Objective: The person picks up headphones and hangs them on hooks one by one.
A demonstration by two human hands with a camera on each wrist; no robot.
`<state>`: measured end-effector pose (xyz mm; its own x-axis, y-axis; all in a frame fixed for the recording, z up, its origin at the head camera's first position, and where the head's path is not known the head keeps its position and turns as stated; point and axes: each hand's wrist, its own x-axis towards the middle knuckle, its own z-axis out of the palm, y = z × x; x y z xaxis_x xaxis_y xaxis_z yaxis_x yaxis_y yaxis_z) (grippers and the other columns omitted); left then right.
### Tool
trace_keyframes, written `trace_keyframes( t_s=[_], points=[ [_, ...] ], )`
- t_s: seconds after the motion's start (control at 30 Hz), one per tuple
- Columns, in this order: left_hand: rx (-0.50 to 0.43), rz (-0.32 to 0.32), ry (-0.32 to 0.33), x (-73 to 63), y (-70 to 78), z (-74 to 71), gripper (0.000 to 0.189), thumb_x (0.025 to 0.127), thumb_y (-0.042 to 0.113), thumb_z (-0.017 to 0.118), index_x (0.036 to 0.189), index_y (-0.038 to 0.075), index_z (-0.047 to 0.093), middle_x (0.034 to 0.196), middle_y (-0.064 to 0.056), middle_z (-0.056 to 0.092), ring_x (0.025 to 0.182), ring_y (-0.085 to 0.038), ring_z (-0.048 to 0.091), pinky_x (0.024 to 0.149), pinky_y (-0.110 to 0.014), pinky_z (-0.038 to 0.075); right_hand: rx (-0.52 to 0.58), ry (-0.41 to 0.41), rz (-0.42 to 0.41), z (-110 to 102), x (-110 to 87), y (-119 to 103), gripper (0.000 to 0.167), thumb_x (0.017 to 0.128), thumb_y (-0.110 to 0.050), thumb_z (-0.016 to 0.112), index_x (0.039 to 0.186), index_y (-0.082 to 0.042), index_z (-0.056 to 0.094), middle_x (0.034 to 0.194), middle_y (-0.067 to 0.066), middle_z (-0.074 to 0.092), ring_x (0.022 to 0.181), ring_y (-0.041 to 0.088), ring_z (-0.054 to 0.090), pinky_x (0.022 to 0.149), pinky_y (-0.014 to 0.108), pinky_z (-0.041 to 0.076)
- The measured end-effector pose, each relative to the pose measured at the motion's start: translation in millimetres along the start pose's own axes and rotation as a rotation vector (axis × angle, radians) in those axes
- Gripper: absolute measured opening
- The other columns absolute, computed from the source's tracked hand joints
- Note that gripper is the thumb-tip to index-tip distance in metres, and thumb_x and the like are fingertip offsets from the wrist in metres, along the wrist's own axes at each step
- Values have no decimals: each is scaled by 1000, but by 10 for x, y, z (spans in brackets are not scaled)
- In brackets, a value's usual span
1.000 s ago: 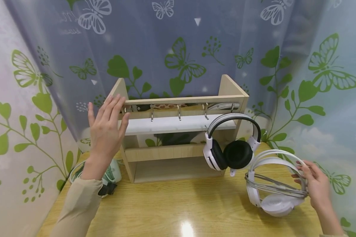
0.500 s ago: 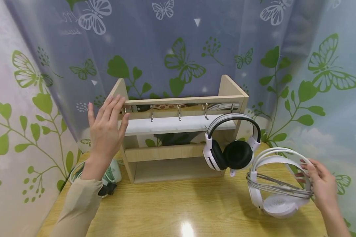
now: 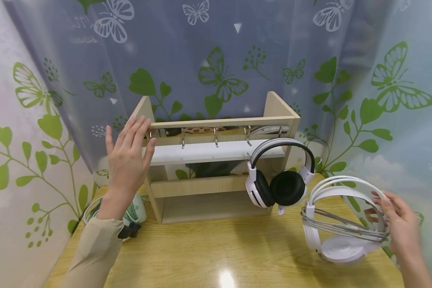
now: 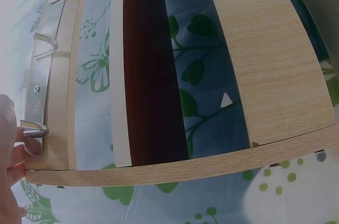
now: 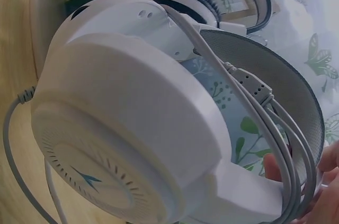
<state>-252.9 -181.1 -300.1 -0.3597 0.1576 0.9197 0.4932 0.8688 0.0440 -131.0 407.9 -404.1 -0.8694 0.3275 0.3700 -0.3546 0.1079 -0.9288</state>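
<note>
At the right of the head view, my right hand [image 3: 405, 226] grips a pair of white headphones [image 3: 342, 247] by one side of the headband. A grey cable [image 5: 254, 105] is wound around these headphones. They are held over the table, and their large ear cup fills much of the right wrist view. With straight fingers, my left hand [image 3: 127, 162] rests on the upper left corner of a small wooden shelf [image 3: 191, 186]. White headphones with black ear pads [image 3: 287, 188] hang at the shelf's right front. Metal hooks [image 3: 216, 138] line the shelf's top board.
Behind my left forearm, a green and white item with a cable [image 3: 138, 210] lies on the wooden table [image 3: 187, 256]. Curtains printed with butterflies and leaves [image 3: 219, 56] stand close behind the shelf and on both sides.
My right hand has shifted a little to the right with the white headphones, whose headband has risen slightly. The left hand stays on the shelf corner.
</note>
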Motion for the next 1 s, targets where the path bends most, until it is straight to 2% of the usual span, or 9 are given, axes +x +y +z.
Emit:
trace_keyframes(
  t_s=[0.17,0.2,0.33,0.4,0.43,0.77,0.83,1.0],
  points=[
    [0,-1,5,-5,3,-2,51,108,42,43,144,8,57,146,-11,57,141,-30,47,123,-59,8,-32,27,-27,5,1,-62,23,106,-18,50,120,-27,67,98,-19,71,81,-5,65,60,14,55],
    [-1,-2,8,-3,4,-1,51,108,42,43,144,8,57,146,-11,57,141,-30,47,123,-59,8,-76,29,-33,5,-2,-76,24,106,-19,50,121,-27,67,98,-21,70,82,-5,64,60,13,54],
    [-2,-2,14,-4,6,2,51,109,43,42,143,8,57,146,-11,58,140,-30,48,123,-60,9,-133,5,-53,8,3,-145,24,106,-19,49,123,-25,66,102,-21,68,78,-5,65,60,13,55],
    [-3,-2,13,-3,7,3,51,109,43,42,143,8,57,146,-11,58,140,-30,48,123,-60,9,-125,-7,-62,17,10,-183,25,106,-19,49,123,-25,66,103,-20,68,75,-3,67,59,14,55],
    [-3,0,12,-5,7,1,51,109,43,42,143,8,57,146,-11,58,140,-30,47,123,-60,9,-83,-19,-62,22,16,-201,24,106,-18,50,123,-23,67,103,-17,69,73,-1,70,59,16,56],
    [-6,-2,7,-4,12,-2,52,109,44,41,144,8,57,147,-11,57,141,-31,47,123,-60,8,15,-87,-89,82,32,-318,27,106,-11,49,125,-15,68,103,-12,73,73,4,72,59,19,57],
    [-7,-2,5,-4,14,-1,52,109,44,41,144,8,57,147,-11,57,141,-31,47,123,-60,8,18,-91,-85,93,31,-335,27,106,-11,49,125,-15,68,104,-12,73,73,5,72,59,19,57],
    [-8,-3,8,-1,20,1,51,109,43,42,144,8,57,146,-11,57,140,-31,48,123,-60,8,-67,-102,-71,136,34,-384,26,106,-14,49,126,-21,65,104,-15,71,75,3,71,60,18,57]
  ],
)
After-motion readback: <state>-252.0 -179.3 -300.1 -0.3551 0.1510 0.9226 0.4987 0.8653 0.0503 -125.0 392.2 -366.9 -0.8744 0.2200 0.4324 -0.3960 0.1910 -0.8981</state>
